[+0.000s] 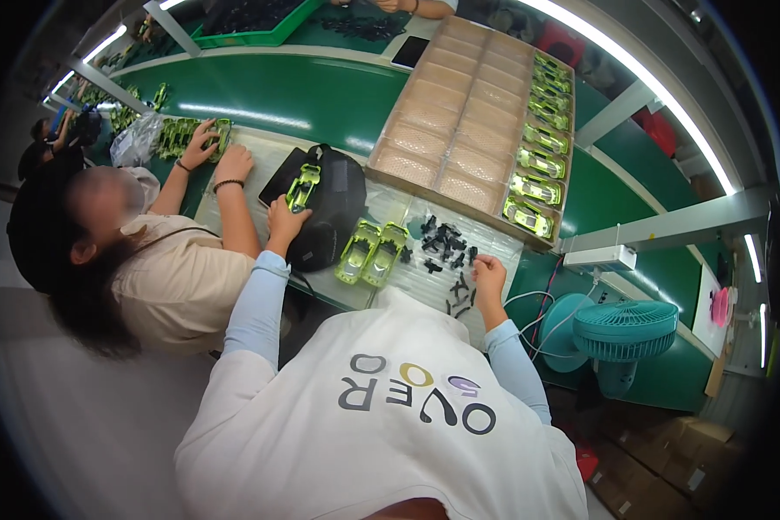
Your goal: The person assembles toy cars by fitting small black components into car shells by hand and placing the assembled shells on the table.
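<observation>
Plainly, in the head view our left hand (pixel 283 221) pinches a lime-green toy car shell (pixel 302 186), fingers closed round its lower end, over a black pad (pixel 334 212). We judge the shell light, stiff and glossy, so a bit slippery; the side edges look the best hold. Our right hand (pixel 489 276) is curled at a heap of small black parts (pixel 445 243); whether it grips one we cannot tell. Two more shells (pixel 372 251) lie between. The long tray (pixel 459 113) holds one row of finished cars (pixel 537 156), other pockets empty.
</observation>
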The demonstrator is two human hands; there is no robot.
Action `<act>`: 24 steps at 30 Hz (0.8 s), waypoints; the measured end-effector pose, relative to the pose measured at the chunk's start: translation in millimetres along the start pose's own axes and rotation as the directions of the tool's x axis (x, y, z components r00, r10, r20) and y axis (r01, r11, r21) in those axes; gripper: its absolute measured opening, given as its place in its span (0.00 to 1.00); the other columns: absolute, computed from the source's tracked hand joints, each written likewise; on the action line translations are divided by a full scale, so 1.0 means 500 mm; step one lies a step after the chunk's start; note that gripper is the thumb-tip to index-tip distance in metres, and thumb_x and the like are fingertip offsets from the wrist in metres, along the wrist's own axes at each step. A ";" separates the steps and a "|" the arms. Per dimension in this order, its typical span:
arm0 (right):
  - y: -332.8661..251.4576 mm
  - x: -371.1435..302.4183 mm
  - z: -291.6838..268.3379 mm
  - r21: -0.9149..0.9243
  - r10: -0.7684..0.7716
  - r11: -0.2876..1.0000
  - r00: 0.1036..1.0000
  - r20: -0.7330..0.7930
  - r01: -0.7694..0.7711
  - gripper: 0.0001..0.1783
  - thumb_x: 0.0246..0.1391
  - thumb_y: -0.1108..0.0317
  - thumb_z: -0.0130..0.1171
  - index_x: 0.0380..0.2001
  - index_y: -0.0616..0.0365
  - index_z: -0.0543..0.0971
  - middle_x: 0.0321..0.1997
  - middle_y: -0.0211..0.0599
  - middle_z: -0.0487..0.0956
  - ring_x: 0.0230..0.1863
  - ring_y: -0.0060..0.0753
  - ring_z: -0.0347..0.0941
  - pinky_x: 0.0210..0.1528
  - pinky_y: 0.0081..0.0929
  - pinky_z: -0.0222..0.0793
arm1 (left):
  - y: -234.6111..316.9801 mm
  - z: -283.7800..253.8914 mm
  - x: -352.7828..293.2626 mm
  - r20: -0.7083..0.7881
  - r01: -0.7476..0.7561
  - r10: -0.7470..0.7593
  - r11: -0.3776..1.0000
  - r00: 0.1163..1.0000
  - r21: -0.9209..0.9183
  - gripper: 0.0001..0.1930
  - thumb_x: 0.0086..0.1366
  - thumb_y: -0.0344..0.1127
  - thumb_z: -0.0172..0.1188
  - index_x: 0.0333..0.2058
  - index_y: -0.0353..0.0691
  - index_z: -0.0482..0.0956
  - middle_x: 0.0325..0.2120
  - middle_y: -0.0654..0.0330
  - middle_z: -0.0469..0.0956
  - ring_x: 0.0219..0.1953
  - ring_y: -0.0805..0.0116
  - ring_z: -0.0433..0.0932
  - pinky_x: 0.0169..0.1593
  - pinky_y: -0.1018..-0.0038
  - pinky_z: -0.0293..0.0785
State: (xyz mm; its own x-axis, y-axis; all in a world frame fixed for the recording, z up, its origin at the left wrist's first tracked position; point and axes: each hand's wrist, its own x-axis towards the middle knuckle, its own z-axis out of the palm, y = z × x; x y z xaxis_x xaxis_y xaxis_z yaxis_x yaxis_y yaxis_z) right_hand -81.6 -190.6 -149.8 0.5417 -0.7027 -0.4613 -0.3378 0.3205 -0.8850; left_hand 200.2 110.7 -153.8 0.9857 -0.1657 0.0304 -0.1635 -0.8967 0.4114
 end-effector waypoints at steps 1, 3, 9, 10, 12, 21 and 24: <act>0.010 0.019 -0.006 -0.051 -0.069 0.997 0.995 -0.073 0.065 0.06 0.41 0.75 0.50 0.27 0.62 0.71 0.21 0.30 0.71 0.19 0.19 0.64 0.18 0.14 0.60 | 0.006 -0.006 -0.005 -0.054 0.004 -0.005 1.000 0.999 -0.024 0.32 0.37 0.47 0.62 0.42 0.38 0.64 0.37 0.51 0.66 0.42 0.53 0.63 0.45 0.65 0.58; 0.038 0.058 -0.021 -0.106 -0.141 0.986 0.978 -0.153 0.126 0.06 0.40 0.75 0.50 0.26 0.62 0.72 0.20 0.29 0.70 0.18 0.18 0.64 0.17 0.13 0.59 | 0.020 -0.014 -0.007 -0.062 0.013 -0.016 0.999 0.998 -0.046 0.33 0.38 0.47 0.62 0.42 0.36 0.64 0.38 0.50 0.65 0.44 0.54 0.62 0.47 0.66 0.57; -0.058 0.108 -0.035 -0.450 -0.562 0.804 0.746 -0.358 0.389 0.05 0.36 0.74 0.52 0.22 0.61 0.73 0.26 0.40 0.72 0.22 0.30 0.66 0.26 0.23 0.62 | 0.077 -0.053 -0.052 -0.349 -0.186 0.098 0.955 0.932 -0.230 0.21 0.43 0.39 0.60 0.35 0.34 0.67 0.35 0.51 0.66 0.41 0.55 0.62 0.45 0.66 0.57; -0.075 0.122 -0.041 -0.450 -0.562 0.804 0.744 -0.361 0.389 0.05 0.36 0.74 0.52 0.22 0.61 0.73 0.26 0.40 0.72 0.22 0.30 0.66 0.26 0.23 0.62 | 0.100 -0.067 -0.068 -0.351 -0.221 0.122 0.941 0.928 -0.256 0.18 0.45 0.37 0.58 0.34 0.34 0.67 0.33 0.52 0.66 0.40 0.55 0.62 0.44 0.67 0.57; -0.108 0.155 -0.056 -0.569 -0.620 0.731 0.715 -0.322 0.377 0.06 0.37 0.71 0.52 0.23 0.58 0.74 0.30 0.42 0.71 0.24 0.36 0.66 0.31 0.30 0.62 | 0.123 -0.074 -0.098 -0.345 -0.245 0.139 0.926 0.928 -0.286 0.17 0.45 0.36 0.58 0.34 0.34 0.67 0.33 0.53 0.66 0.40 0.55 0.62 0.45 0.67 0.57; -0.136 0.204 -0.041 -0.942 -0.400 0.284 0.915 0.051 0.177 0.11 0.40 0.63 0.46 0.20 0.56 0.76 0.24 0.44 0.74 0.32 0.46 0.70 0.39 0.41 0.57 | 0.175 -0.083 -0.183 -0.242 -0.273 0.183 0.863 0.953 -0.425 0.11 0.45 0.31 0.57 0.29 0.35 0.69 0.33 0.55 0.68 0.39 0.58 0.64 0.43 0.69 0.59; -0.138 0.204 -0.041 -0.933 -0.381 0.288 0.920 0.096 0.217 0.13 0.43 0.62 0.45 0.21 0.60 0.74 0.27 0.46 0.74 0.32 0.47 0.69 0.38 0.41 0.57 | 0.190 -0.089 -0.197 -0.217 -0.301 0.224 0.841 0.950 -0.450 0.10 0.45 0.30 0.56 0.28 0.35 0.70 0.31 0.55 0.68 0.38 0.59 0.65 0.42 0.70 0.60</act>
State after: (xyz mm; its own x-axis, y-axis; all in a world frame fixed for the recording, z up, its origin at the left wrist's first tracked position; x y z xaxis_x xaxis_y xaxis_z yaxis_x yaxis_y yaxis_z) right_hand -18.9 -297.6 -134.7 0.7007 -0.7073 -0.0931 -0.6980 -0.6526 -0.2948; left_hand 89.5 60.4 -77.1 0.9087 -0.2695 0.3187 -0.4159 -0.5191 0.7468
